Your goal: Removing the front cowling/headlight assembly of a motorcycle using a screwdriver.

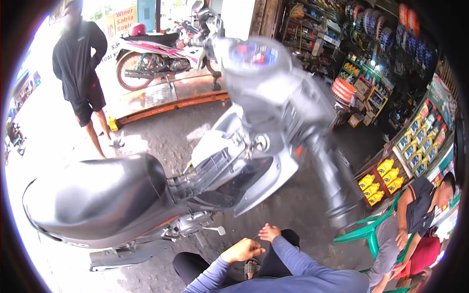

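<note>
My left hand (pixel 244 251) is closed at the bottom centre, over my knees, around something too small to make out. My right hand (pixel 268 233) is a little above it to the right, fingers partly extended, with nothing clearly held. Both are below a grey step-through motorcycle (pixel 278 171) standing across the view, its black seat (pixel 97 188) at left and its blurred handlebar grip (pixel 332 185) at upper right of my hands. A footpeg (pixel 217 229) sticks out left of my hands. Neither hand visibly touches the motorcycle.
A standing person (pixel 80 68) is at upper left. A white-pink motorcycle (pixel 166 56) stands on an orange-edged lift (pixel 171 105). Shop shelves (pixel 371 93) with tires and boxes, and racks of yellow bottles (pixel 386 171), line the right. Seated people (pixel 410 215) and green chairs (pixel 366 234) are at lower right.
</note>
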### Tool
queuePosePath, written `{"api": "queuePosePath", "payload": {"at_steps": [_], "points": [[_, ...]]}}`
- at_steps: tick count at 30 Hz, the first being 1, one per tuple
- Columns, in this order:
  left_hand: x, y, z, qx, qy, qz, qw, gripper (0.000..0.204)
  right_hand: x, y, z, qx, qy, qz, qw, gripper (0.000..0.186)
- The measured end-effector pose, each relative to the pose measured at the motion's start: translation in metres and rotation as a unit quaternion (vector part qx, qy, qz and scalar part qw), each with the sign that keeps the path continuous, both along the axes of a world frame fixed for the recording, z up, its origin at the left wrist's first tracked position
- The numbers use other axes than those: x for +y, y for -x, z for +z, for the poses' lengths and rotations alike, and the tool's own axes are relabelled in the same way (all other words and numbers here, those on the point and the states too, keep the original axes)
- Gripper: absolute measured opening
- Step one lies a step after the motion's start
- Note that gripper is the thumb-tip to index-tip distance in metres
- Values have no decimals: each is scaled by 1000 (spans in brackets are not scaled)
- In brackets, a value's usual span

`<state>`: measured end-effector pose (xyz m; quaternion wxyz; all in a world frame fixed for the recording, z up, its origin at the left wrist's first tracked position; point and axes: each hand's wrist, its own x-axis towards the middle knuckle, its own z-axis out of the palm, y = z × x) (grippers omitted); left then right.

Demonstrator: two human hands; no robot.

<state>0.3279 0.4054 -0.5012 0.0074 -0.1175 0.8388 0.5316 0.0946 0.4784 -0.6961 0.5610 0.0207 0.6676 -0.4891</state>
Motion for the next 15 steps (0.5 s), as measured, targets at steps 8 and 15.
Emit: {"api": "queuePosePath", "payload": {"at_steps": [8, 15], "points": [[-18, -50, 297, 159, -180, 46, 970, 10, -57, 128, 343, 172, 233, -280, 915, 38], [-3, 10, 472, 403, -236, 249, 848, 33, -187, 176, 517, 251, 294, 59, 920, 43]]}}
